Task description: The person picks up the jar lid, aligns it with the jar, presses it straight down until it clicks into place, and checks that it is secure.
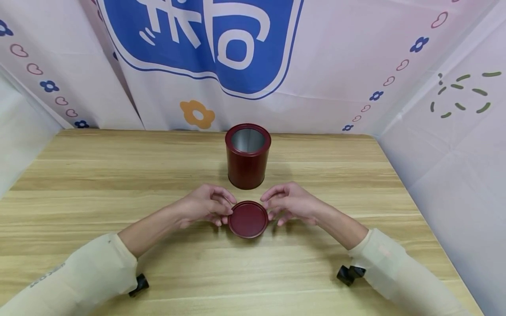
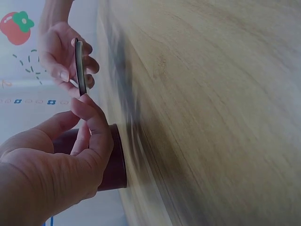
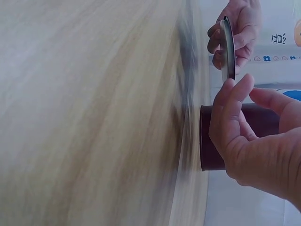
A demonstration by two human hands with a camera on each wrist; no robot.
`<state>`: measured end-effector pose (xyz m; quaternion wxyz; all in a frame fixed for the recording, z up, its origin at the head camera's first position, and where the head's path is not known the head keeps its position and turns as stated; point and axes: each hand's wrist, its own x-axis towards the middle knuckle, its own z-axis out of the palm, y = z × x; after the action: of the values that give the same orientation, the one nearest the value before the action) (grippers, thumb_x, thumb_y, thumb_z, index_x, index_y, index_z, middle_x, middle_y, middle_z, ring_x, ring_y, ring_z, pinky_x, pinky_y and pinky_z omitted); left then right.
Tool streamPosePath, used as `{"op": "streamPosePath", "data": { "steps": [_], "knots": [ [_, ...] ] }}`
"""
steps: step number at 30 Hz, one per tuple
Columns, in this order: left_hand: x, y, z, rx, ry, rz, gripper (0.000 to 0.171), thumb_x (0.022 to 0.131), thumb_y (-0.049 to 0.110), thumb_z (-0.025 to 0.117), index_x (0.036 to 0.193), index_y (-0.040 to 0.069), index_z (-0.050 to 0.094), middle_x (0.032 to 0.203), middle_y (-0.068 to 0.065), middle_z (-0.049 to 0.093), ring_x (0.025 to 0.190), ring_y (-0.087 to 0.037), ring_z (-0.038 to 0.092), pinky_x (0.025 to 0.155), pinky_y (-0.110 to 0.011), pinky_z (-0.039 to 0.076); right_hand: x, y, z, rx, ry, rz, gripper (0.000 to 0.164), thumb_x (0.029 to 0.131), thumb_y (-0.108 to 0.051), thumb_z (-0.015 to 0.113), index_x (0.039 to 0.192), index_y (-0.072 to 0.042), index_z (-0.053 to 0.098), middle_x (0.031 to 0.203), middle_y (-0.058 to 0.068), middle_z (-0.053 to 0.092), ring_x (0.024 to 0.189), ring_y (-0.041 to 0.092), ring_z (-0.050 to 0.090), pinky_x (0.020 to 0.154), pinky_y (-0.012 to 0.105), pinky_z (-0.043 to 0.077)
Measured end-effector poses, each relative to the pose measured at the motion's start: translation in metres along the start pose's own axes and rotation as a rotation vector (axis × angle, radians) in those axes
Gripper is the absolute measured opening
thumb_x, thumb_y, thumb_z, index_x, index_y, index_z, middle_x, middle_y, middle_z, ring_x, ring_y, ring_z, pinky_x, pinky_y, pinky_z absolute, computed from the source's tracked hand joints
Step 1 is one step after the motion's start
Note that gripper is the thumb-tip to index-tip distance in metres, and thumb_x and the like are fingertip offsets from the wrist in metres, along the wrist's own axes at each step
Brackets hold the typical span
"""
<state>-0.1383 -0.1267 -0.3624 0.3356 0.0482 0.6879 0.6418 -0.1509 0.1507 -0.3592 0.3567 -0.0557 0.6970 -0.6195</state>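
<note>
A round dark red lid (image 1: pixel 248 219) is held flat a little above the table, between both hands. My left hand (image 1: pixel 206 204) holds its left edge, with the thumb at the rim and other fingers lower down. On the opposite edge my right hand (image 1: pixel 291 202) holds it in much the same way. The left wrist view shows the lid (image 2: pixel 80 66) edge-on, its pale underside facing the table. Just beyond the hands stands an upright dark red can (image 1: pixel 247 169), its top uncovered and its silvery inside visible. Fingers partly hide the can (image 3: pixel 258 125) in the right wrist view.
The wooden table (image 1: pixel 118 171) reaches back to a printed cloth wall (image 1: pixel 328 79), and the can stands near that back edge. White cloth also hangs at the right side. Black wrist mounts (image 1: pixel 349 275) sit below the sleeves, close to the tabletop.
</note>
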Motion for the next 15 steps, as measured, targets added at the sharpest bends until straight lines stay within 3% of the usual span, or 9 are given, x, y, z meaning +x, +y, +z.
{"op": "streamPosePath", "data": {
  "steps": [7, 15],
  "knots": [
    [0.0004, 0.0024, 0.0006, -0.004, 0.009, 0.007, 0.025, 0.092, -0.009, 0.064, 0.116, -0.012, 0.059, 0.083, -0.008, 0.067, 0.066, -0.015, 0.065, 0.058, -0.022, 0.056, 0.0015, -0.0017, 0.0011, 0.009, 0.019, -0.037, 0.029, 0.094, 0.003, 0.063, 0.122, 0.011, 0.06, 0.092, 0.007, 0.071, 0.073, 0.016, 0.065, 0.056, 0.024, 0.058],
    [-0.0002, 0.0029, 0.0022, 0.007, 0.005, 0.013, 0.025, 0.092, -0.009, 0.066, 0.116, -0.011, 0.059, 0.083, -0.009, 0.065, 0.065, -0.015, 0.065, 0.058, -0.023, 0.056, 0.0031, 0.0004, 0.0031, 0.028, 0.026, -0.032, 0.027, 0.093, 0.006, 0.066, 0.118, 0.011, 0.061, 0.091, 0.008, 0.069, 0.069, 0.015, 0.066, 0.06, 0.027, 0.062]
  ]
}}
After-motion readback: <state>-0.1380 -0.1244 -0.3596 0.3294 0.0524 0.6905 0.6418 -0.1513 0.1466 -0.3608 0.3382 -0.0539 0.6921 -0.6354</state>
